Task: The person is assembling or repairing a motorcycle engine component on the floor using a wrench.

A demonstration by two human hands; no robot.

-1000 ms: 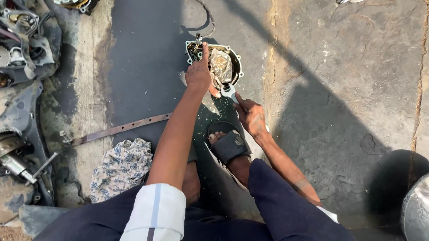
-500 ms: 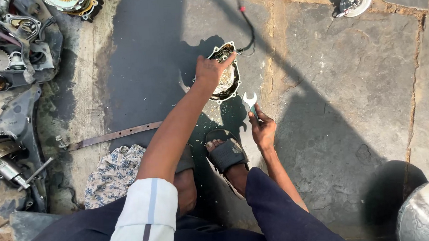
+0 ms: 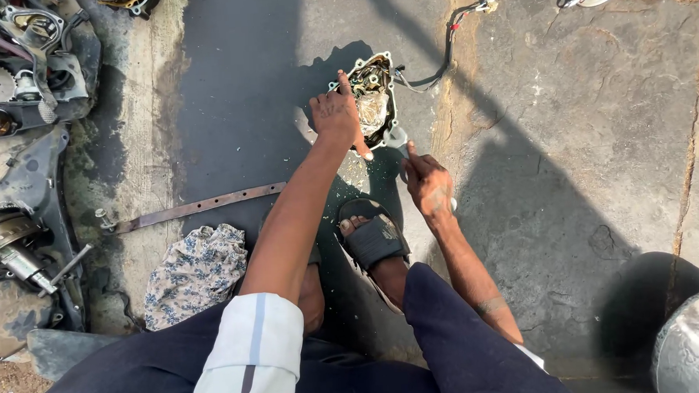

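Engine parts (image 3: pixel 14 70), dark and greasy, are lying at the far left edge on the stone floor (image 3: pixel 567 132), with a gear wheel showing among them. Just right of them, a flat metal strip (image 3: pixel 201 207) is resting across the dark oily patch, and a flowered rag (image 3: pixel 195 270) is lying below it, beside the person's knee.

Toward the middle, the left hand (image 3: pixel 336 114) is now pressing down on the near edge of the round engine cover (image 3: pixel 376 93), its fingers (image 3: pixel 344 83) spread over the rim; half a second ago the same hand was lying further over the cover's top. The cover is sitting on the floor just beyond the sandalled foot (image 3: pixel 371 239), a wire (image 3: pixel 445 51) trailing from it to the upper right.

To the right, the right hand (image 3: pixel 429 187) is closing around the handle of a small wrench (image 3: pixel 398 139), fingers pressed together about it. The wrench head, which was hanging free and apart from the cover a moment earlier, is now lying against the cover's lower right edge. Judged from this, the cover is being steadied while the tool is being brought to one of its rim bolts.

At the far lower right, a rounded shiny metal object (image 3: pixel 698 346) is partly showing.
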